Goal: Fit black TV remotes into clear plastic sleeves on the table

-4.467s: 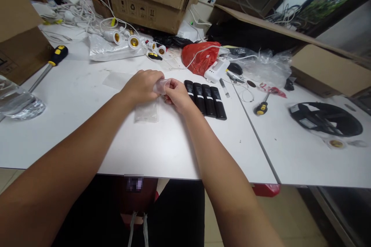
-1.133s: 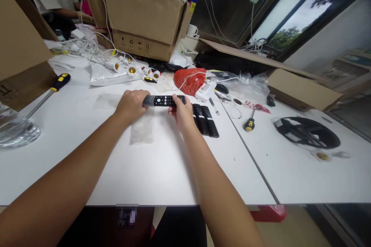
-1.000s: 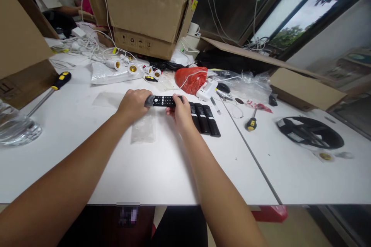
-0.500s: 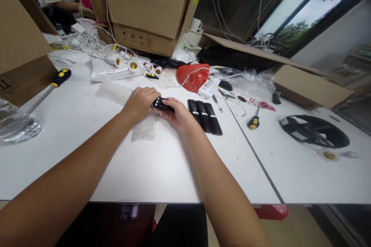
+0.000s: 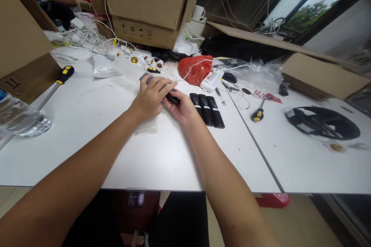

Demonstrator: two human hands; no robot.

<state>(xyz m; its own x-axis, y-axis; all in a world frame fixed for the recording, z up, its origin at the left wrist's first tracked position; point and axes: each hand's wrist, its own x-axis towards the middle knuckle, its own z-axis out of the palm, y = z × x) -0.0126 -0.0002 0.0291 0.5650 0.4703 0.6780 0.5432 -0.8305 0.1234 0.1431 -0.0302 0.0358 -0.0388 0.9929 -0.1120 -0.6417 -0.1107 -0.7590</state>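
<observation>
My left hand and my right hand meet over the middle of the white table. Between them lies a black remote. My right hand grips its near end. The far end shows grey inside a clear plastic sleeve, which my left hand covers with its fingers curled over it. Three more black remotes lie side by side just right of my right hand. A small pile of clear sleeves rests under my left wrist.
A big cardboard box stands behind, with lamp sockets and white cables before it. A red bag and white adapter lie beyond the remotes. A screwdriver and water bottle sit left; a small screwdriver and black reel right.
The remote, held up crosswise between both hands a second ago, has come down to the table and turned. Its far end now sits in the clear sleeve under my left hand.
</observation>
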